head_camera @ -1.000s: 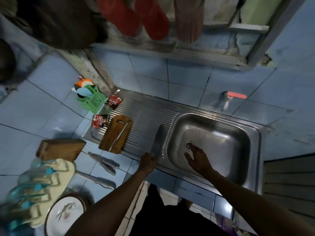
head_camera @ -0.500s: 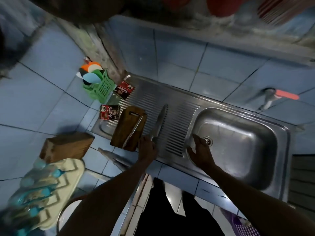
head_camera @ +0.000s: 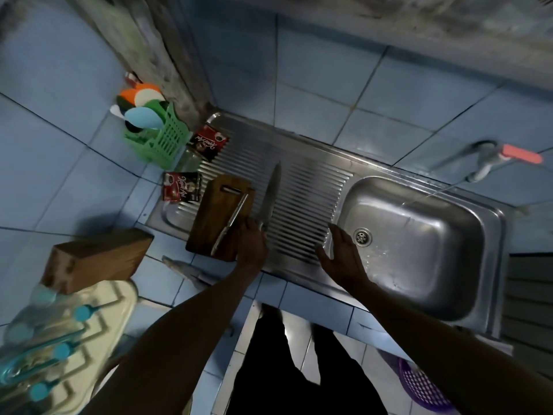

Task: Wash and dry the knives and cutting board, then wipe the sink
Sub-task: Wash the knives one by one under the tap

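Head view, looking straight down, and we see the left hand [head_camera: 250,244] wrapped around the handle of a large knife [head_camera: 270,195], fingers curled tight on the grip, blade pointing to the far side over the ribbed drainboard [head_camera: 305,205]. Just left of that blade lies the wooden cutting board [head_camera: 220,211], resting on the drainboard's left part, and a second, slimmer knife [head_camera: 230,223] lies diagonally across its top, the handle end near our left hand. Over on the right, the right hand [head_camera: 341,256] hangs at the near left corner of the sink [head_camera: 419,244], fingers straight and loosely spread, holding nothing; whether the fingertips touch the steel rim we cannot tell. A thin stream of water runs from the tap [head_camera: 490,163] with its red handle on the far wall, falling into the basin, and the drain [head_camera: 362,236] sits just right of our open palm. Two dark red sachets [head_camera: 182,190] lie at the far left end of the drainboard. Beyond them, a green basket [head_camera: 167,139] holds coloured spoons on the blue tiled counter [head_camera: 89,181]. Near left, a wooden knife block [head_camera: 95,259] lies on its side, well apart from the sink, and a cream rack [head_camera: 65,339] with teal pieces sits blurred at the near left edge.
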